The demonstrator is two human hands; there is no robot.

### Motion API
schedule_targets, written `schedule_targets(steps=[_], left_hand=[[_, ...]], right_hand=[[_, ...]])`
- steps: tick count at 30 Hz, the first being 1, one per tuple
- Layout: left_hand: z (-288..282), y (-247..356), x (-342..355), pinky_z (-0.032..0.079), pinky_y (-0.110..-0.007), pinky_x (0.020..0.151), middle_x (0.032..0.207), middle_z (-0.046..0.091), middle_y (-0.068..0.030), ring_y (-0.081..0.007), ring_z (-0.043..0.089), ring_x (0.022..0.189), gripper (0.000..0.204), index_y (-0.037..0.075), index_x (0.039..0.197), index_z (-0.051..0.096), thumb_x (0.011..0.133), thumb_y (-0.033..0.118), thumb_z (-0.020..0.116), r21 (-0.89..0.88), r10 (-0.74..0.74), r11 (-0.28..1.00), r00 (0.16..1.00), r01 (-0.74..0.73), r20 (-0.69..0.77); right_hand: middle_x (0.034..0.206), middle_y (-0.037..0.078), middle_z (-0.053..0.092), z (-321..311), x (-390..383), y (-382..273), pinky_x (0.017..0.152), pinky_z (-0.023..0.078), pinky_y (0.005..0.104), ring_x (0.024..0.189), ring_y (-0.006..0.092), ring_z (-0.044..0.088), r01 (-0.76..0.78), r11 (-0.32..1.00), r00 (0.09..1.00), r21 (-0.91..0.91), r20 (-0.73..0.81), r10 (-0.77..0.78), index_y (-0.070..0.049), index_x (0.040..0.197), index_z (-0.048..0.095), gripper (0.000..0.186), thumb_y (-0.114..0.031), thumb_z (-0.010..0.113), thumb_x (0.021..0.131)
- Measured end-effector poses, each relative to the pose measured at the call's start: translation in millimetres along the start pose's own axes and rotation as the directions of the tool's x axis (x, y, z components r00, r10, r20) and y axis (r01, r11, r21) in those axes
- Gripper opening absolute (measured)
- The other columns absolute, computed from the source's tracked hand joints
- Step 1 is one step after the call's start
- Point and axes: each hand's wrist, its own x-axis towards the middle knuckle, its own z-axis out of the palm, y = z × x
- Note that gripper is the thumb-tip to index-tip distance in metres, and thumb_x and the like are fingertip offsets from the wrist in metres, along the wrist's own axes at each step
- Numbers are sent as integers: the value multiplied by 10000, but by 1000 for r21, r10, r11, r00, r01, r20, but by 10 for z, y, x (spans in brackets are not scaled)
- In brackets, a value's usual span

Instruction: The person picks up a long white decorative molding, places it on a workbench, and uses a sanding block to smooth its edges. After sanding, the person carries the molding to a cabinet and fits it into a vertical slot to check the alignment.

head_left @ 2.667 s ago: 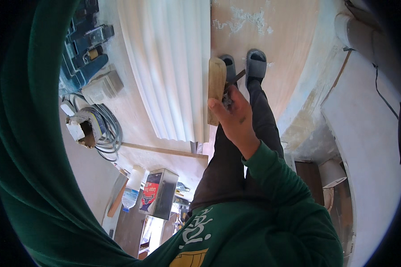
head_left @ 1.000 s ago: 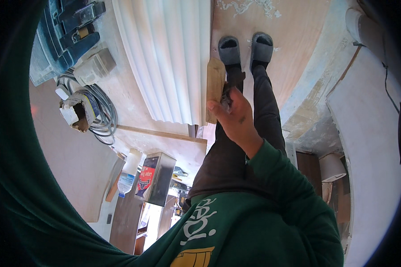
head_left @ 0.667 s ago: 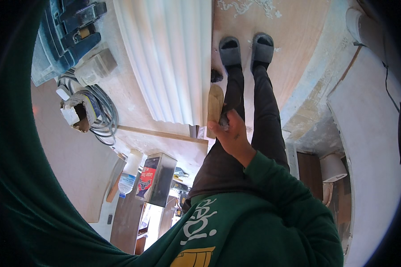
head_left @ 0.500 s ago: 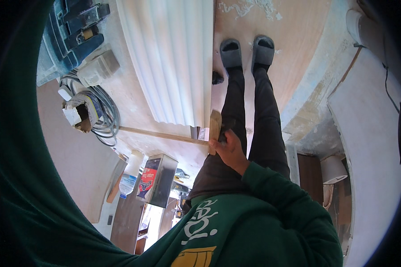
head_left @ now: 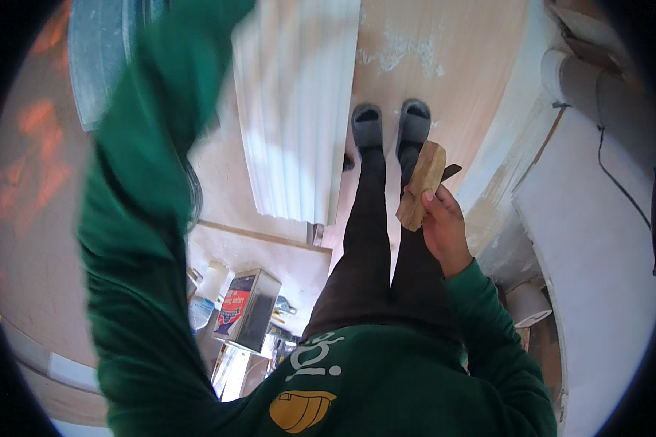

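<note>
My right hand (head_left: 444, 227) is closed round a small wooden hand plane (head_left: 424, 182), held up above my legs. The pale wooden body has a slanting line across it, and a dark flat strip like a blade (head_left: 451, 172) sticks out on its right side. My thumb lies on the near part of the wood; the other fingers are partly hidden behind it. My left arm, in a green sleeve (head_left: 142, 211), reaches up the left side and out past the top edge. The left hand is out of sight, so what it touches cannot be seen.
Beside my legs lies a pale corrugated sheet (head_left: 291, 109). A wooden strip edges a board (head_left: 270, 237) at its near end. Lower left stand a metal can (head_left: 251, 309) and a plastic bottle (head_left: 201, 313). A blue case (head_left: 98, 58) is partly hidden behind my sleeve.
My right hand has moved right and up with the hand plane, away from the sheet's corner. My left arm has swung across the left side, covering the cable coil and clear box.
</note>
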Motion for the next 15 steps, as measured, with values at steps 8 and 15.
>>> schedule_targets(steps=[8,15], left_hand=[[566,1849,-2666,572,-362,804,1053,722,-205,-258,727,885,722,-31,1328,597,853,463,822,-777,-243,307,835,549,494],[439,1815,-2858,576,-303,795,1046,724,-144,-214,721,840,542,-87,1195,629,937,371,759,-838,-327,-121,776,533,540]], right_hand=[[1206,70,653,808,-164,-452,977,502,311,1101,150,621,42,998,984,43,169,-49,-5,1323,562,354,-168,644,1019],[887,-32,633,1279,-252,-710,701,488,226,791,60,605,77,894,971,-442,237,33,-17,1093,646,208,-215,642,1030]])
